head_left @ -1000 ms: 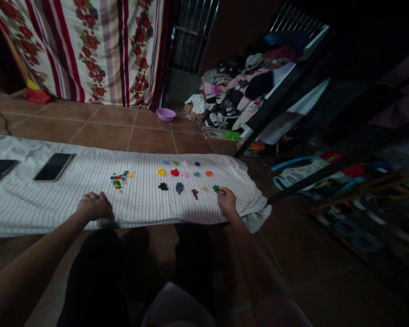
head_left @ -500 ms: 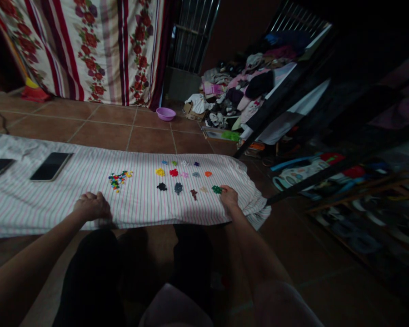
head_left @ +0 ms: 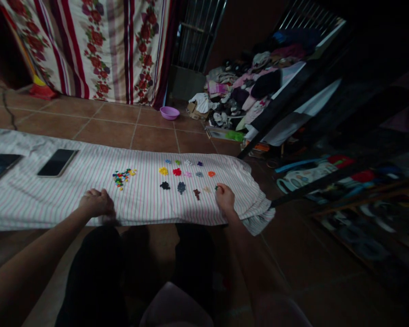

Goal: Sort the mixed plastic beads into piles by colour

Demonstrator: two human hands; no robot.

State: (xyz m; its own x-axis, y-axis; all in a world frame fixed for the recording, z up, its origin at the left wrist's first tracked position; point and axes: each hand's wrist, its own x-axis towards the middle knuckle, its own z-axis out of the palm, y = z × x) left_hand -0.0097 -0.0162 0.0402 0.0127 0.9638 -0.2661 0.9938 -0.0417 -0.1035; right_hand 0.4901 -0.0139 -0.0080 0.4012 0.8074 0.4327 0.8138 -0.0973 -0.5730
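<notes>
My right hand is at the right end of the small coloured piles, fingers drawn together over the dark green pieces, of which only a bit shows. Whether a piece is between the fingertips is hidden. My left hand rests near the cloth's front edge with its fingers curled under; anything inside is out of sight. Ahead of it lies a mixed heap of small coloured pieces. Sorted piles stand between the hands, among them yellow, red, black, dark grey, brown and orange.
A striped cloth covers the low surface. Two phones, one black-screened and one farther left, lie on it. Beyond are a purple basin on the tiles, a clothes pile and a dark slanted bar.
My right hand has shifted slightly left over the green pile, which it now mostly covers. My left hand stays in place on the cloth. The view has turned a little left.
</notes>
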